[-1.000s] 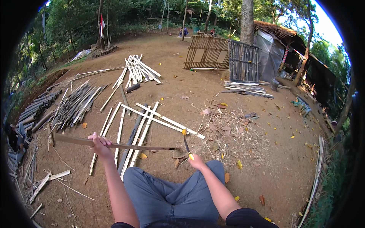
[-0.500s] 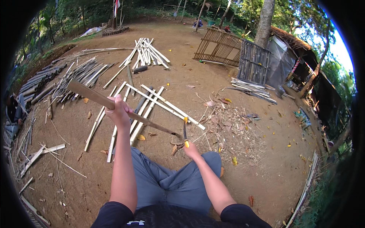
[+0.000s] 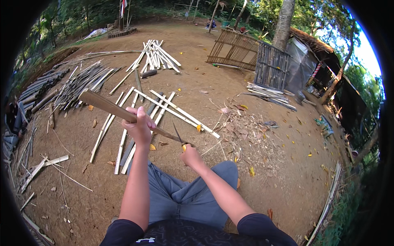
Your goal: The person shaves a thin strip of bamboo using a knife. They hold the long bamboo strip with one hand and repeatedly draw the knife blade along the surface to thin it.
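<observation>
My left hand (image 3: pixel 138 126) is closed around a long brown bamboo slat (image 3: pixel 107 105). The slat slants across in front of me, its broad end up at the left and its thin end low, near my right hand (image 3: pixel 191 156). That hand grips a knife (image 3: pixel 177 131) by its yellowish handle, the narrow dark blade pointing up and slightly left. The blade crosses close to the slat's lower end; whether they touch, I cannot tell. Beyond my crossed legs, several pale split bamboo strips (image 3: pixel 184 113) lie crisscrossed on the ground.
A pile of pale strips (image 3: pixel 152 57) lies farther off. Dark bamboo pieces (image 3: pixel 82 88) are heaped at the left. Shavings and dry leaves (image 3: pixel 250 139) cover the ground at right. A slatted bamboo panel (image 3: pixel 234 47) and a darker one (image 3: pixel 271 67) stand by a tree.
My right hand and the knife have moved left, and the blade has tilted left toward the slat. My left hand has shifted slightly right and down with the slat.
</observation>
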Available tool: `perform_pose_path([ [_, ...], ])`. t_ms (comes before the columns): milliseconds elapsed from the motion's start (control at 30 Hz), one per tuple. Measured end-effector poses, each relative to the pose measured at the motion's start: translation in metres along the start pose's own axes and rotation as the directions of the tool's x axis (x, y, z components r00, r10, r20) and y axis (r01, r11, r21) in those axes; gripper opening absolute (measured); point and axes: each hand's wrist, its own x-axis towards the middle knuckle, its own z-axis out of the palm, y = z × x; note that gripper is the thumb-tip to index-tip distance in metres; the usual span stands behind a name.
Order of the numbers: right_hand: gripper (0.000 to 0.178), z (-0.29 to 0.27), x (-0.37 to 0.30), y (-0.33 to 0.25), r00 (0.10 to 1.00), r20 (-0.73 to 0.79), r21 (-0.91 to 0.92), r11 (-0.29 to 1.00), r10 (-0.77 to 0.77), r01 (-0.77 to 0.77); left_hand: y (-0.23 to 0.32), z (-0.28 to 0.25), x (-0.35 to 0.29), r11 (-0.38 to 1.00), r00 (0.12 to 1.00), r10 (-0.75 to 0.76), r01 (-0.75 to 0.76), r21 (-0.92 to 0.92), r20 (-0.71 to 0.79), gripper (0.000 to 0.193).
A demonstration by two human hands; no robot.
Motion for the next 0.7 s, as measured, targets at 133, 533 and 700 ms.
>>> perform_pose_path([
  [133, 0.029, -0.003, -0.007, 0.001, 0.992, -0.021, 0.083, 0.989, -0.121, 0.122, -0.002, 0.002, 0.001, 1.0, 1.0, 0.003, -0.003, -0.016, 0.017, 0.026],
  [533, 0.035, 0.017, -0.013, 0.009, 0.997, 0.042, 0.219, 0.974, -0.072, 0.061, -0.002, 0.008, 0.006, 1.0, 0.999, -0.015, 0.015, -0.008, -0.045, 0.026],
  [700, 0.032, 0.021, -0.015, 0.013, 0.996, 0.056, 0.217, 0.973, 0.066, -0.077, -0.002, 0.01, 0.007, 1.0, 0.998, -0.021, 0.022, 0.007, -0.054, 0.026],
])
